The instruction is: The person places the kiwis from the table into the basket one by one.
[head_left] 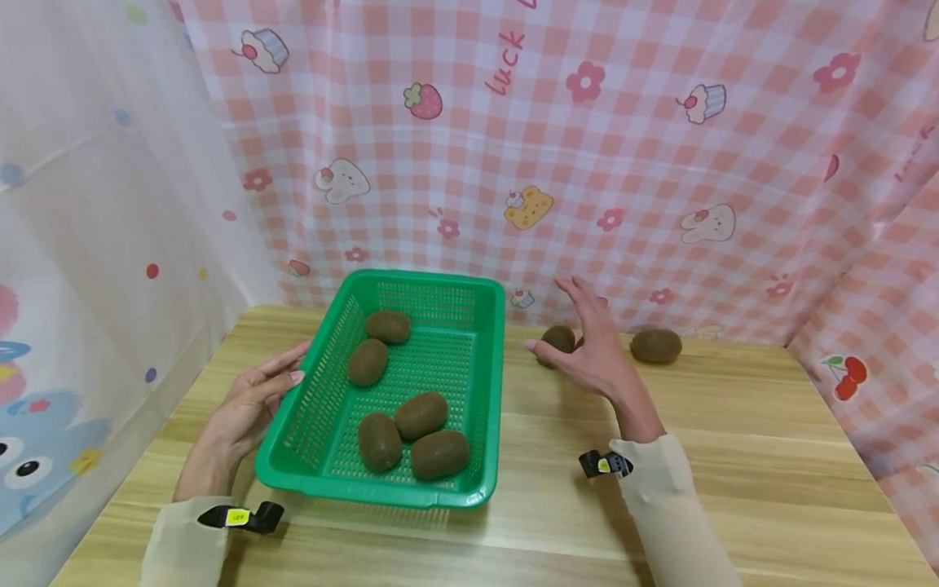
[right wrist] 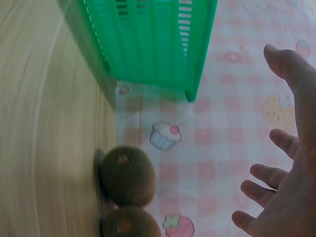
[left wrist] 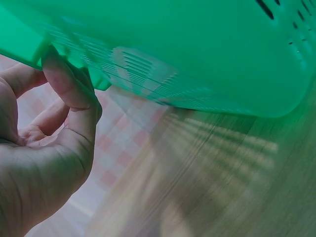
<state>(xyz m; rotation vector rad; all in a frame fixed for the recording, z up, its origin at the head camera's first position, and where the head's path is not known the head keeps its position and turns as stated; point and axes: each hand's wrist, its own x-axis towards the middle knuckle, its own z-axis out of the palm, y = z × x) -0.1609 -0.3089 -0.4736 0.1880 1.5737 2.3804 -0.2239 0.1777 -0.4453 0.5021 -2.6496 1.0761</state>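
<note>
i have my right hand (head_left: 594, 346) spread wide, fingers straight and apart, holding nothing, hovering just over the kiwi (head_left: 557, 337) that lies on the bench (head_left: 734, 456) near the checked curtain (head_left: 660, 163). from the right wrist view i see that kiwi (right wrist: 127, 176) touching a second one (right wrist: 131, 223) behind it, both resting where the bench meets the curtain; in the head view my hand hides most of that second fruit. a third kiwi (head_left: 655, 346) sits further right, apart from the pair.

my left hand (head_left: 249, 399) is at the left rim of the green basket (head_left: 484, 391); the left wrist view shows the thumb (left wrist: 64, 81) pressed up against the underside of the rim, fingers curled beneath, so i read it as gripping the basket's edge. five kiwis lie inside the basket already.

as for handling, i judge the kiwi light, egg-shaped and fuzzy, so not slippery, but soft enough to bruise under a hard pinch. i would take it across its short middle, thumb on one side and fingers on the other, with a gentle wrap. it will roll if nudged, and its neighbour may roll with it. the basket looks like thin perforated plastic, stiff at the rim and likely flexible in the walls, so the rim is the place to steady it.
</note>
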